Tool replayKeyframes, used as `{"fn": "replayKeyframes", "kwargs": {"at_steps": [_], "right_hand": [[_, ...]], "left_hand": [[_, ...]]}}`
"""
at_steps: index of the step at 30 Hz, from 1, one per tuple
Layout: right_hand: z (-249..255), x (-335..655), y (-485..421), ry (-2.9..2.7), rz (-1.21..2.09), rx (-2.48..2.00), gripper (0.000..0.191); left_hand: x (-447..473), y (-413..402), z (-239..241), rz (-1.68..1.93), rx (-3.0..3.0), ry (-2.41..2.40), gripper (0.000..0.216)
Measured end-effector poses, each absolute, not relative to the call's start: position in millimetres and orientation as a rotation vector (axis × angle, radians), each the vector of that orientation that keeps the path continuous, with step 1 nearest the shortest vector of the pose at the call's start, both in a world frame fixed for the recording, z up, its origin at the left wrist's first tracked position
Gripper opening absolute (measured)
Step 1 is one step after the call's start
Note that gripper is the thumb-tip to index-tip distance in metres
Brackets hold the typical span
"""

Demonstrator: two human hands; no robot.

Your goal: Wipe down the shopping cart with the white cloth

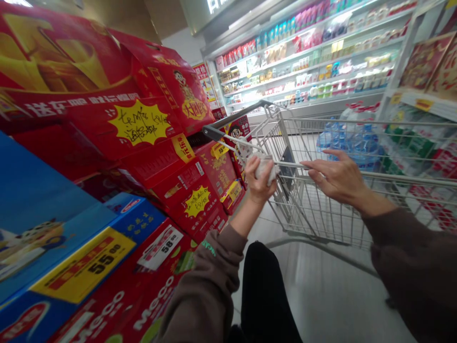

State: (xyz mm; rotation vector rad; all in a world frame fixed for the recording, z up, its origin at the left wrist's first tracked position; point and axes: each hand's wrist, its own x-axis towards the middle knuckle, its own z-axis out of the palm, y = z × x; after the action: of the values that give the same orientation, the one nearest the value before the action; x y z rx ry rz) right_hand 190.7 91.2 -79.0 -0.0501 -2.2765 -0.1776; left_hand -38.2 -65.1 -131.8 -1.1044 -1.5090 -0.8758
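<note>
A crumpled white cloth (264, 170) is bunched in my left hand (260, 183), whose fingers curl around it against the metal rim of a shopping cart (293, 224). To the right, my right hand (335, 178) rests at the cart's top side rail, its fingers stretched out and the thumb apart from them. The cart's dark handle bar (235, 119) lies just beyond my left hand. Inside the wire basket, a dark panel (286, 172) hangs near the handle end. Whether my left fingers also touch the rail under the cloth is hidden.
Stacked red gift boxes (150, 157) with yellow price signs line the left side, close to my left arm. A blue carton (89, 247) stands nearer. Packs of bottled water (360, 138) sit beyond the cart. A lit refrigerated shelf (303, 62) runs along the back.
</note>
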Motion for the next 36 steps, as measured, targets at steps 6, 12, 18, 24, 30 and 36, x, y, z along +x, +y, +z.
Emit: {"fn": "replayKeyframes", "kwargs": {"at_steps": [6,12,18,24,30,36], "right_hand": [[-79,193,90,-2.270,-0.185,-0.031,0.044],[-78,188,83,-2.251,-0.149,-0.043,0.043],[-76,190,77,-2.270,-0.107,-0.020,0.043],[-77,198,76,-2.289,-0.045,-0.036,0.047],[-70,203,68,-2.352,0.102,-0.028,0.062],[-75,249,92,-2.395,-0.106,-0.198,0.063]], "left_hand": [[-53,-74,-128,-0.983,-1.066,-1.349,0.029],[-24,-68,-108,-1.278,-0.876,-1.464,0.063],[7,-66,-150,-1.282,-0.997,-1.418,0.061],[18,-78,-171,-1.129,-1.364,-1.192,0.076],[39,-63,-104,-0.976,-1.313,-1.329,0.066],[32,-76,-91,-0.803,-1.432,-1.518,0.061]]}}
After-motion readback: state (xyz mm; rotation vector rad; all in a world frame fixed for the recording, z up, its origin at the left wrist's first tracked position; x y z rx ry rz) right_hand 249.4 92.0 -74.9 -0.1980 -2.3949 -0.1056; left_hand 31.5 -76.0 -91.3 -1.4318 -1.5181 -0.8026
